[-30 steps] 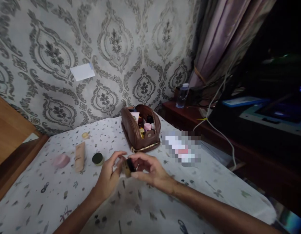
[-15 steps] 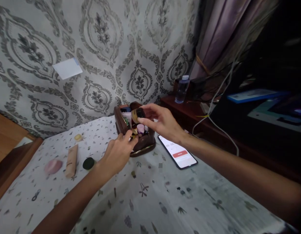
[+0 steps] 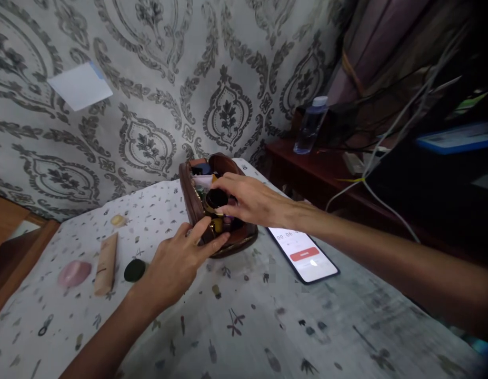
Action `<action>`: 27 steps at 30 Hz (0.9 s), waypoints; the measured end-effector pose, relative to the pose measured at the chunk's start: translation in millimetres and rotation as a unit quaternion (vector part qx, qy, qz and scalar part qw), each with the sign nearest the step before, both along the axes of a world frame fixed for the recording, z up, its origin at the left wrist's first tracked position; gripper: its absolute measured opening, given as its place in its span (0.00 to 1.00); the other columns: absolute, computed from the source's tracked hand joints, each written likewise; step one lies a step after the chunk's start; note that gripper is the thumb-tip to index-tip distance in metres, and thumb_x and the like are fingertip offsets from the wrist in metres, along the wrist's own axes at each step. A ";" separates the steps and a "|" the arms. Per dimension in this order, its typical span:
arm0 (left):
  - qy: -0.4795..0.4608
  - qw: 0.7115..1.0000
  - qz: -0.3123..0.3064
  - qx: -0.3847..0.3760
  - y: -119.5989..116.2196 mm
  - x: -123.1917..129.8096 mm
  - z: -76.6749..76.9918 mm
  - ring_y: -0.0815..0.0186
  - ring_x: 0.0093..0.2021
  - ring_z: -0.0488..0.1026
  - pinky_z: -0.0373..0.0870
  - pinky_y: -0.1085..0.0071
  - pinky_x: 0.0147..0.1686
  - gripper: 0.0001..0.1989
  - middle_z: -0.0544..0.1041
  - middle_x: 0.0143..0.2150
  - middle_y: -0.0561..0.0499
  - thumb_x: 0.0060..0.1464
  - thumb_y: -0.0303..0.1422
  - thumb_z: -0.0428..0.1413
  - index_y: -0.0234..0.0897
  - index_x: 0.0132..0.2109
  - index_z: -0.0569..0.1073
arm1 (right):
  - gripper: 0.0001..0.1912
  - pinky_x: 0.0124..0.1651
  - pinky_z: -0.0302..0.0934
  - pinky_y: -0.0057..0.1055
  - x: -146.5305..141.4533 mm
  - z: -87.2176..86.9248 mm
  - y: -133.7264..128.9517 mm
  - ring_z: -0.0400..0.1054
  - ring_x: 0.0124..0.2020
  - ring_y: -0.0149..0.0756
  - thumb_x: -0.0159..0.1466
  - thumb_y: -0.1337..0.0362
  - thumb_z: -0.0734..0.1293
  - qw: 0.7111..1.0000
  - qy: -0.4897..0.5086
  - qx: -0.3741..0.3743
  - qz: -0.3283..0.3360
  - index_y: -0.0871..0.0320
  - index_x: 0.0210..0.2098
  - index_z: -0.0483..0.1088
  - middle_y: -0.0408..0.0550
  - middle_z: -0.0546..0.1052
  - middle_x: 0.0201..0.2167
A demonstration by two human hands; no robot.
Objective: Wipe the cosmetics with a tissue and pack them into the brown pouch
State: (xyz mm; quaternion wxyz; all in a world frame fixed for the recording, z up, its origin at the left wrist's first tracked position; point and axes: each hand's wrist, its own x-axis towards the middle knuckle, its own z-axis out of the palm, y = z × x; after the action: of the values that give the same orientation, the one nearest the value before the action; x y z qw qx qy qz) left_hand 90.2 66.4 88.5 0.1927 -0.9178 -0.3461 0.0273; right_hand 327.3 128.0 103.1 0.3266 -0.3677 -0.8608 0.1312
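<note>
A brown zip bag (image 3: 191, 197) stands open near the wall, packed with small cosmetic items. My right hand (image 3: 247, 199) reaches over it and grips a black-lidded jar (image 3: 217, 198) between thumb and fingers, low in the bag's opening. At the bag's near edge is my left hand (image 3: 184, 252), its fingers spread and touching the rim and a yellow item (image 3: 217, 225). Left of the bag lie a dark green round lid or jar (image 3: 135, 270), a beige tube (image 3: 106, 264), a pink rounded item (image 3: 74, 273) and a small yellow item (image 3: 118, 220).
A lit phone (image 3: 305, 255) lies right of the bag. Behind it, a clear bottle (image 3: 310, 125) and white cables stand on a dark red table (image 3: 283, 152). Patterned wallpaper rises behind, with a white paper (image 3: 81, 87) on it.
My right hand has lowered the jar into the bag's opening, and its black lid now faces up. My left hand's fingers have spread at the rim. The view has shifted.
</note>
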 end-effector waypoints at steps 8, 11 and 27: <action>0.013 1.000 0.007 0.002 1.7 6.7 -0.6 0.56 0.49 0.70 0.74 0.69 0.28 0.38 0.64 0.65 0.42 0.48 0.15 0.46 0.40 0.67 0.58 | 0.18 0.39 0.59 0.33 -10.0 0.8 11.5 0.69 0.37 0.39 0.56 0.67 0.75 0.995 -0.099 0.000 0.004 0.58 0.46 0.73 0.49 0.73 0.40; 0.013 1.000 0.002 0.003 2.6 6.6 -1.6 0.56 0.49 0.71 0.74 0.69 0.28 0.38 0.64 0.65 0.42 0.47 0.14 0.47 0.39 0.66 0.59 | 0.14 0.35 0.56 0.32 -13.4 5.0 15.0 0.68 0.34 0.37 0.55 0.68 0.76 0.992 -0.127 -0.005 0.005 0.58 0.41 0.74 0.48 0.74 0.36; 0.057 0.998 -0.003 0.022 0.2 10.2 2.1 0.58 0.46 0.72 0.75 0.69 0.27 0.37 0.66 0.65 0.44 0.44 0.17 0.54 0.35 0.64 0.63 | 0.15 0.41 0.63 0.31 -27.8 44.2 9.6 0.73 0.42 0.44 0.55 0.66 0.73 0.957 -0.272 -0.101 -0.015 0.60 0.43 0.76 0.51 0.78 0.38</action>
State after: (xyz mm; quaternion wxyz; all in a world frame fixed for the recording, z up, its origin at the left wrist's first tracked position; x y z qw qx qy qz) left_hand 100.4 66.5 90.6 0.2325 -0.9114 -0.3320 0.0713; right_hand 299.4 137.7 147.3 0.0432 -0.4331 -0.8939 0.1072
